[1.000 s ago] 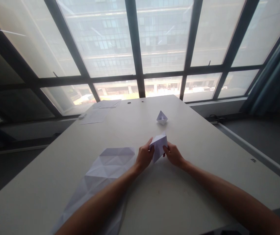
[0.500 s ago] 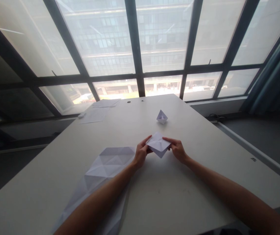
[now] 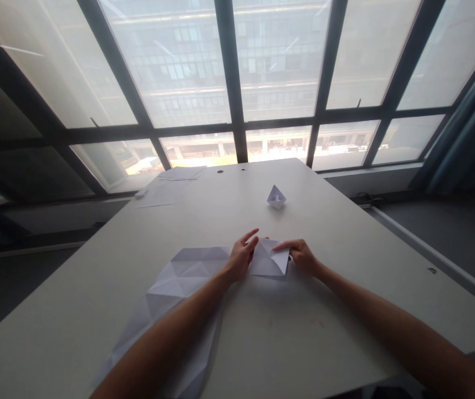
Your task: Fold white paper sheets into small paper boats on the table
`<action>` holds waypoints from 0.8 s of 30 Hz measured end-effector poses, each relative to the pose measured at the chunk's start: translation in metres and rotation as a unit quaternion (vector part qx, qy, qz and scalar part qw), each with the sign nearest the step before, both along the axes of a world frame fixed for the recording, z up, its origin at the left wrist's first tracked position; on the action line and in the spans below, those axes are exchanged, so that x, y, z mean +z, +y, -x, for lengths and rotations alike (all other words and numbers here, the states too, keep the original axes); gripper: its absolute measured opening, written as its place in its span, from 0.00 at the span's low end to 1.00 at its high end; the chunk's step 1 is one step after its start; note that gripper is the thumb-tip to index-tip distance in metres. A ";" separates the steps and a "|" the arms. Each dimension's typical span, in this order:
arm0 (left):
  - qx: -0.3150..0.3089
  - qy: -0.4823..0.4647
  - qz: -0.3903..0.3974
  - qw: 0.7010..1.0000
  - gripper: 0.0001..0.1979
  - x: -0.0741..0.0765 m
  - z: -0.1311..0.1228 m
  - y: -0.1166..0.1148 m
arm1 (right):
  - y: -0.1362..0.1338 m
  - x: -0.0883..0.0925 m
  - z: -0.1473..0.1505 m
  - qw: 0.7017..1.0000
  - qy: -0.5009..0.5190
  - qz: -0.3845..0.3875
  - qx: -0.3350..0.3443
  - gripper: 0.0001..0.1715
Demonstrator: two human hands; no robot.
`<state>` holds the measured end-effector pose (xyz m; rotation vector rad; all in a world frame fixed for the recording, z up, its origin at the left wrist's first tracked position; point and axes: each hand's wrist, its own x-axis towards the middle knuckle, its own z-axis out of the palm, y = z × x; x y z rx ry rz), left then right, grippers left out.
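Between my hands is a folded sheet of white paper (image 3: pixel 269 261), shaped like a small square with crease lines across it. My left hand (image 3: pixel 242 256) grips its left edge, the thumb against the paper and the index finger stretched out past it. At the right side my right hand (image 3: pixel 301 256) pinches the paper, index finger lying on the upper face and the other fingers underneath. Beyond my hands a small folded paper boat (image 3: pixel 276 197) stands upright on the white table (image 3: pixel 324 327).
A large creased paper sheet (image 3: pixel 191 271) lies at the left, partly under my left forearm. Several flat sheets (image 3: pixel 162 191) rest at the table's far left corner. Windows (image 3: pixel 279 61) rise behind the table, and a blue curtain (image 3: pixel 461 127) hangs at the right.
The folded paper has turned from a diamond position to a square one, its lower edge now facing me. My left index finger has lifted off it; my right finger presses further in.
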<state>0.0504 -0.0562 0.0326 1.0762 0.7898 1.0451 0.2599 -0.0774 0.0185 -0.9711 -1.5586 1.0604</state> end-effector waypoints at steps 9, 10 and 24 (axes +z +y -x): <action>0.044 0.029 -0.003 0.999 0.24 -0.004 -0.002 0.003 | -0.001 -0.001 0.002 1.000 0.000 0.016 0.017 0.24; 0.061 0.043 -0.031 0.997 0.24 -0.004 -0.002 0.003 | 0.000 -0.002 0.002 1.000 0.012 0.019 0.001 0.24; 0.021 0.375 -0.464 0.802 0.26 -0.004 -0.001 -0.010 | 0.013 -0.006 -0.005 0.994 -0.010 0.029 -0.109 0.26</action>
